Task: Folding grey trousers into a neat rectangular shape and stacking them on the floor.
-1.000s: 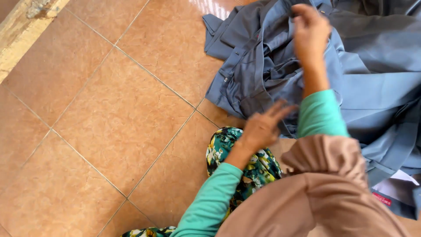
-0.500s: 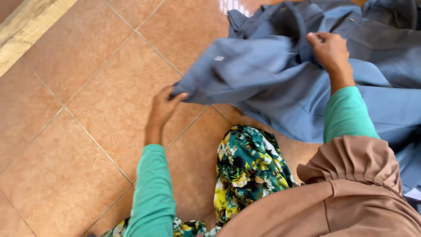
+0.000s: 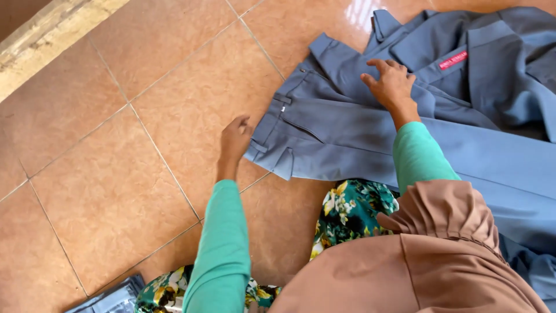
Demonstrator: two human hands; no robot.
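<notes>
Head view looks straight down at you on the tiled floor (image 3: 116,191), and the grey trousers (image 3: 347,139) lie spread flat in front of your knees, waistband end toward your left. Your left hand (image 3: 234,139) sits at that waistband corner, its fingers curled against the cloth's edge; whether they pinch the hem or only rest against it, you cannot tell from this angle. It looks placed there to pin the near corner so the cloth does not slide on the smooth tiles. Your right hand (image 3: 391,84) lies palm down further up the trousers, fingers spread wide and pressing flat, which reads as holding the fabric still and smooth. Both green sleeves (image 3: 223,249) reach outward from your body, so the two hands are well apart and stretch the garment between them. Behind the trousers, touching them, lies a heap of more grey clothing (image 3: 509,64) with a small red label (image 3: 453,59). Your flowered skirt (image 3: 350,211) just overlaps the near edge of the trousers. A strip of wood (image 3: 52,43) runs along the far left.
</notes>
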